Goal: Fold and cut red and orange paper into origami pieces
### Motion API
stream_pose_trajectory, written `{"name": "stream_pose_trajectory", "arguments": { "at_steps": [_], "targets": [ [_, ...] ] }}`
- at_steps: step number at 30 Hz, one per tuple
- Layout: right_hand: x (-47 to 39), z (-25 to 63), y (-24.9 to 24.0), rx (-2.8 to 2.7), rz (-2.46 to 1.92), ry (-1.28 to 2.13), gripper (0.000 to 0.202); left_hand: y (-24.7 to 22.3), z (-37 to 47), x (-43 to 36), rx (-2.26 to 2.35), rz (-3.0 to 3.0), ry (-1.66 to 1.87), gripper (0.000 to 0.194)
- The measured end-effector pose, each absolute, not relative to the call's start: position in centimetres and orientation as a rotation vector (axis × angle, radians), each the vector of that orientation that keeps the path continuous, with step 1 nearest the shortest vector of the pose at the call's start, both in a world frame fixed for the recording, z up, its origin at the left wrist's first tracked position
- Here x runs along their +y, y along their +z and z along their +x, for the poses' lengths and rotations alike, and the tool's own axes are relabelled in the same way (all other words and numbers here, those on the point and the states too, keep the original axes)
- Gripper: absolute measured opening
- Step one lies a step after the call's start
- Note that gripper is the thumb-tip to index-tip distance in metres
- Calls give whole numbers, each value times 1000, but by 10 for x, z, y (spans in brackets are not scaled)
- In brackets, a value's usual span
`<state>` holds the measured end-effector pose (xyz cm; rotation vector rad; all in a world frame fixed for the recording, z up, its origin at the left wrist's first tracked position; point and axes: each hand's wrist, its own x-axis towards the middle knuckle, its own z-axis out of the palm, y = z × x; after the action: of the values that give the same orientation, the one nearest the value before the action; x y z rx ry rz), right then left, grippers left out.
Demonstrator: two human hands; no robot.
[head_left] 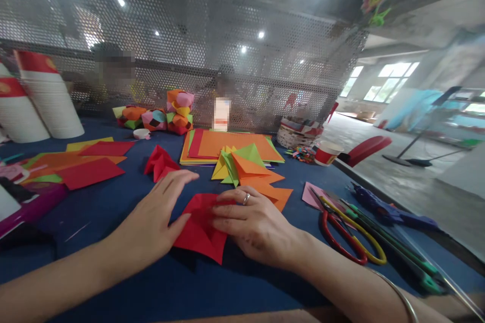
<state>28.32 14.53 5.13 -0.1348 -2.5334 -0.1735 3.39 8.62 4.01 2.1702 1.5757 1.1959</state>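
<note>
A creased square of red paper [202, 227] is between my two hands, its near corner raised from the blue table. My right hand [261, 229], with a ring on one finger, bends its fingers over the paper's right side; its thumb is hidden. My left hand [157, 217] is open, fingers stretched out and apart from the thumb, whose tip is at the paper's left edge. Just beyond the left fingertips stands a folded red paper piece [159, 161]. Folded orange, green and yellow pieces [246, 164] lie past my right hand.
A stack of coloured paper [235, 146] lies at the back. Loose sheets [91, 174] and stacked paper cups [51, 96] are on the left. Scissors [343, 232], a blue glue gun [392, 207] and a paper cup [328, 153] sit right. Behind stands a perforated metal screen [265, 70].
</note>
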Motion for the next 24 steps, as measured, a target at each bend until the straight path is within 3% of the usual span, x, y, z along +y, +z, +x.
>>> {"name": "stream_pose_trajectory", "arguments": {
  "at_steps": [3,11,16,21,24],
  "targets": [
    [142,282,52,-2562,-145,-137,25,33,31,66,1414,2478,1069,38],
    [137,282,54,-2597,-59,95,17,41,29,50,1212,2731,999,66],
    [136,281,54,-2571,-133,228,18,38,25,60,1189,2801,1069,33],
    [131,278,55,-2543,-243,435,17,36,26,61,1178,2764,1155,29],
    [123,276,56,-2441,-435,574,29,32,27,54,1218,2667,1203,26]
  ]
}}
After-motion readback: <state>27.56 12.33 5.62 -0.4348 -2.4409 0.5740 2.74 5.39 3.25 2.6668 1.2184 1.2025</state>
